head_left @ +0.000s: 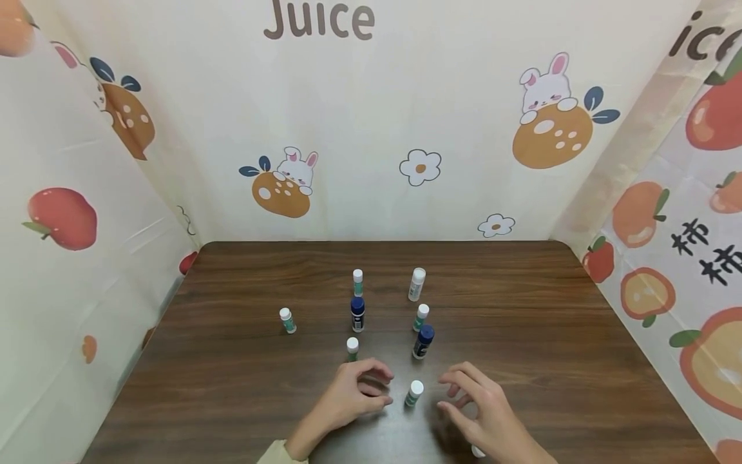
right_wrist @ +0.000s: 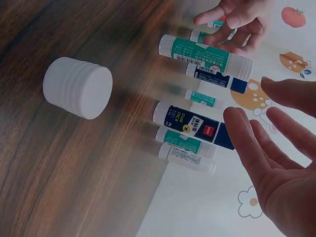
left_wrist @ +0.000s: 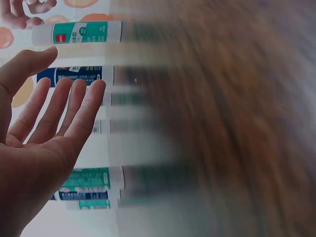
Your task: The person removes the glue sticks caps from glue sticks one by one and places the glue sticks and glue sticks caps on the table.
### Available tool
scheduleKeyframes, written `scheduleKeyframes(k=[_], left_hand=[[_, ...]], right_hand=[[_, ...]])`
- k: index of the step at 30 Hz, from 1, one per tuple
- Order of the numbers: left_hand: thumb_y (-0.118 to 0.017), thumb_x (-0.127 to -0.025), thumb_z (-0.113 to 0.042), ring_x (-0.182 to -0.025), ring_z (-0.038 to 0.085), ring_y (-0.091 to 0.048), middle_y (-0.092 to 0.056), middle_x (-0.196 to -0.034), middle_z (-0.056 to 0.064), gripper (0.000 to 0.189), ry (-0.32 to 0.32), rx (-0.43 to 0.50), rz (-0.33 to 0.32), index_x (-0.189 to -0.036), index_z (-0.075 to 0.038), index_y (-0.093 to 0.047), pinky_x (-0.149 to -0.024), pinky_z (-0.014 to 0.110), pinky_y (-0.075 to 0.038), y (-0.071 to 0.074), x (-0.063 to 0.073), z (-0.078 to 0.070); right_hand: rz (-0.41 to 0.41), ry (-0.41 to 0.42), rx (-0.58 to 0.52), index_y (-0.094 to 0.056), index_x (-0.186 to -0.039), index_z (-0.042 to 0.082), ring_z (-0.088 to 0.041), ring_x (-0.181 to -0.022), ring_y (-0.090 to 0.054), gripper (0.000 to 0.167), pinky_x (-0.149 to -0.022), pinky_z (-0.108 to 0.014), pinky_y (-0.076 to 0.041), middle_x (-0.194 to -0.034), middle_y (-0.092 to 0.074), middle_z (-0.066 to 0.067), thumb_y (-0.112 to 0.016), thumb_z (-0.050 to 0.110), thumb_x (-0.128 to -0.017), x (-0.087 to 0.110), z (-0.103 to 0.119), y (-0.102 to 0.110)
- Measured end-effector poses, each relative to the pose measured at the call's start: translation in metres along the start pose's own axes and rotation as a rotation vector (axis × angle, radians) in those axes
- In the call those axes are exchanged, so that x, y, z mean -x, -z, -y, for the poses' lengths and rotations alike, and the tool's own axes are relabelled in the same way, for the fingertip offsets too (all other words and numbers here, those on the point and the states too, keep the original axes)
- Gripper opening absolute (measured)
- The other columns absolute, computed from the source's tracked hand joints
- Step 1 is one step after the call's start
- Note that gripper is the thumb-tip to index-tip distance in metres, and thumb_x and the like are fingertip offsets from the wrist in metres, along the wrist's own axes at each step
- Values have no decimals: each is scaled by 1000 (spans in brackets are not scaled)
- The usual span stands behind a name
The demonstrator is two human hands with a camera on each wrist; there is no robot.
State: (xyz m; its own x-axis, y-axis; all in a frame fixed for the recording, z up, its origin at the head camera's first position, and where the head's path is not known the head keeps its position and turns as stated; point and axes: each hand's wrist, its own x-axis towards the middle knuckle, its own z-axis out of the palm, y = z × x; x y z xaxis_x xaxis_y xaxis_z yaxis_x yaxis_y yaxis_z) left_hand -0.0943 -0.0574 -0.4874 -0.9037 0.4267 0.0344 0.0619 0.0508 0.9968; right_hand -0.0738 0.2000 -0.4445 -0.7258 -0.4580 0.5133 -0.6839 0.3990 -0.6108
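A small green glue stick with a white cap stands upright on the table between my two hands, touched by neither. Just left of it is my left hand, fingers loosely bent and holding nothing. To the right hovers my right hand, thumb and fingers apart around bare air. In the right wrist view, a loose white cap lies on the table; in the head view my right wrist partly covers it. Another green glue stick stands behind my left hand, its lower part partly hidden.
Farther back on the wooden table stand more glue sticks: a dark blue one, a second blue one, a white one and several green ones, including one off to the left. Printed cloth hangs around the table's back and sides.
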Motion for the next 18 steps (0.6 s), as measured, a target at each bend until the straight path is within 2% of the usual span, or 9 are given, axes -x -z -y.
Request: scheduleKeyframes(k=[9, 15, 18], left_hand=[[-75, -71, 6, -94, 37, -63, -62, -100, 23, 32, -22, 13, 38, -100, 5, -62, -76, 36, -55, -13, -12, 1], [-77, -69, 7, -89, 23, -65, -65, -94, 6, 32, -42, -37, 52, -97, -4, -65, -73, 32, -56, -22, -18, 2], [-75, -69, 8, -85, 14, -64, -64, -91, -2, 32, -29, -60, 62, -96, -7, -65, -73, 30, -56, -27, -20, 1]], right_hand=[[15, -20, -41, -61, -107, 14, -10, -74, -61, 45, -60, -15, -51, -103, -56, 5, -77, -7, -70, -4, -2, -2], [-13, 30, -54, -61, -106, 10, -11, -71, -61, 48, -57, -15, -50, -101, -57, 0, -79, -10, -66, -5, -6, -7], [-10, 17, -52, -61, -105, 10, -11, -72, -60, 48, -56, -15, -50, -100, -57, 0, -80, -9, -65, -5, -8, -9]])
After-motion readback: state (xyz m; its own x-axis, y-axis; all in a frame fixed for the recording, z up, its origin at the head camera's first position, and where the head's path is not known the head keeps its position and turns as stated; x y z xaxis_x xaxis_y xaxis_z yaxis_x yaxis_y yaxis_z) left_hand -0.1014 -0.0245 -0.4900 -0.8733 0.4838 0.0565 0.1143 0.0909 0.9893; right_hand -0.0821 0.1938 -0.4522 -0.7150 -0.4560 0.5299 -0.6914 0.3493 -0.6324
